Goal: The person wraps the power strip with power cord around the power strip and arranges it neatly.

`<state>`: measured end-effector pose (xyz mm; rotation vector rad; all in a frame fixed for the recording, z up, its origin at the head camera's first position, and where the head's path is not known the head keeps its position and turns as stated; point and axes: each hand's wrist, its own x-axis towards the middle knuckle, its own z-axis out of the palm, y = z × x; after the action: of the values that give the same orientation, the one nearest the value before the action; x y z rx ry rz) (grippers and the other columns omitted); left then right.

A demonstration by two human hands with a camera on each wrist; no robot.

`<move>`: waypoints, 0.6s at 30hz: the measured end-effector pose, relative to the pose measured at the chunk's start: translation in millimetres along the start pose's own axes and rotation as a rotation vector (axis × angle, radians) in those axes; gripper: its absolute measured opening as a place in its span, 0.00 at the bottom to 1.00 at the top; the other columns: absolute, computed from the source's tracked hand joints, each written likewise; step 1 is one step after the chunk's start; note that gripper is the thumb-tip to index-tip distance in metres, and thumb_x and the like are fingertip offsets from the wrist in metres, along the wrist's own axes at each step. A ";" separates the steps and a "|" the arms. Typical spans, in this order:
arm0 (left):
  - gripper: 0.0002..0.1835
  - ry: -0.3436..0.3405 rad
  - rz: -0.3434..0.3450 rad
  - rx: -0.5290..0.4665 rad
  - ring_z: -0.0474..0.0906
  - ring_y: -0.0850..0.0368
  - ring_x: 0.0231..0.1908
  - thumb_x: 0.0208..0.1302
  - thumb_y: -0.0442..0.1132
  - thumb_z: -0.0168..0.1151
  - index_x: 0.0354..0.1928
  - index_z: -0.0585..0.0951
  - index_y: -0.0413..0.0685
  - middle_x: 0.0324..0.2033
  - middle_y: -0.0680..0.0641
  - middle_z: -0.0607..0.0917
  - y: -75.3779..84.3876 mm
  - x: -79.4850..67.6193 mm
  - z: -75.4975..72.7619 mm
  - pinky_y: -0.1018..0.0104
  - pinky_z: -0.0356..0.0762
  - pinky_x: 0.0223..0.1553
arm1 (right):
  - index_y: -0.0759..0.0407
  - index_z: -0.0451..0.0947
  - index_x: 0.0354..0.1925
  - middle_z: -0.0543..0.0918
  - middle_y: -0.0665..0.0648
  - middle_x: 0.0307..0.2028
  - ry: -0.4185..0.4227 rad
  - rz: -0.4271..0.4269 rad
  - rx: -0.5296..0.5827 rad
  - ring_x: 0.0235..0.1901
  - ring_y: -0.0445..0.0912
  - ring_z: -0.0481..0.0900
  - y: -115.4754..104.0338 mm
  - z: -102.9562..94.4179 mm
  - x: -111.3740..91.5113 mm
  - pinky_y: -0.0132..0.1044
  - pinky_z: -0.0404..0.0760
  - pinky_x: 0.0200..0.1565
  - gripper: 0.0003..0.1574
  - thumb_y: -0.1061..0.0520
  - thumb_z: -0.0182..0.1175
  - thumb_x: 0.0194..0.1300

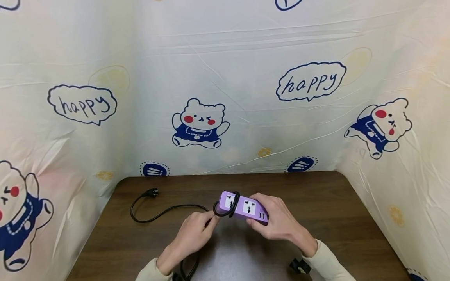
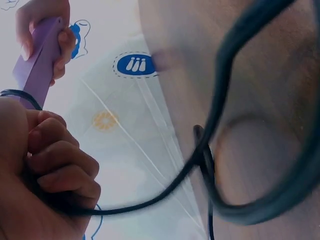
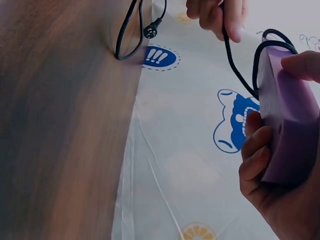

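A purple power strip [image 1: 240, 210] with white sockets is held up over the table by my right hand [image 1: 275, 218], thumb on one side and fingers round the other. Its black cord [image 1: 233, 205] loops round the strip's left end. My left hand [image 1: 195, 232] grips the cord just beside that end; in the left wrist view its fingers [image 2: 65, 165] curl tightly round it. From there the cord runs out across the table to the left, ending in a black plug [image 1: 151, 192]. More cord hangs in a loop below the left wrist.
The dark wooden table [image 1: 116, 234] fills the lower view. A small black object [image 1: 300, 266] lies by the right sleeve. Behind and at both sides hangs a pale curtain [image 1: 246, 128] printed with bears, meeting the table's far edge.
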<state>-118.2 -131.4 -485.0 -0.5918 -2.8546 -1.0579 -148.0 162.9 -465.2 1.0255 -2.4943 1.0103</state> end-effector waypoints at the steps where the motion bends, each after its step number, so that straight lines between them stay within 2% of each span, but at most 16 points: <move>1: 0.25 0.006 0.001 -0.002 0.54 0.72 0.17 0.84 0.57 0.52 0.22 0.70 0.63 0.15 0.65 0.60 0.0 -0.7 0.2 0.72 0.55 0.21 | 0.47 0.80 0.55 0.85 0.41 0.39 0.015 0.000 0.001 0.33 0.32 0.77 0.3 -0.3 -0.2 0.30 0.76 0.33 0.28 0.44 0.74 0.59; 7: 0.26 0.026 0.027 -0.053 0.48 0.72 0.18 0.86 0.54 0.50 0.22 0.64 0.62 0.16 0.65 0.56 -0.2 -6.7 4.3 0.74 0.50 0.22 | 0.50 0.80 0.57 0.86 0.44 0.42 0.071 0.003 0.008 0.34 0.34 0.79 1.9 -3.6 -0.5 0.30 0.78 0.33 0.30 0.46 0.76 0.59; 14: 0.23 0.050 0.122 -0.172 0.50 0.74 0.19 0.88 0.45 0.48 0.25 0.65 0.60 0.18 0.66 0.56 1.8 -13.1 15.5 0.77 0.54 0.22 | 0.54 0.80 0.58 0.86 0.48 0.44 0.099 0.011 0.035 0.36 0.37 0.80 2.5 -6.8 1.9 0.31 0.81 0.34 0.31 0.49 0.76 0.59; 18: 0.22 0.053 0.153 -0.186 0.50 0.75 0.20 0.88 0.44 0.48 0.26 0.65 0.60 0.19 0.66 0.56 5.5 -16.4 21.4 0.77 0.54 0.22 | 0.54 0.80 0.59 0.87 0.49 0.45 0.098 0.026 0.037 0.37 0.37 0.80 2.0 -8.4 2.2 0.32 0.81 0.35 0.31 0.48 0.75 0.60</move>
<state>-99.0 -119.5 -500.8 -0.7665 -2.6345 -1.3000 -151.2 168.5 -459.1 0.9331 -2.4238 1.0915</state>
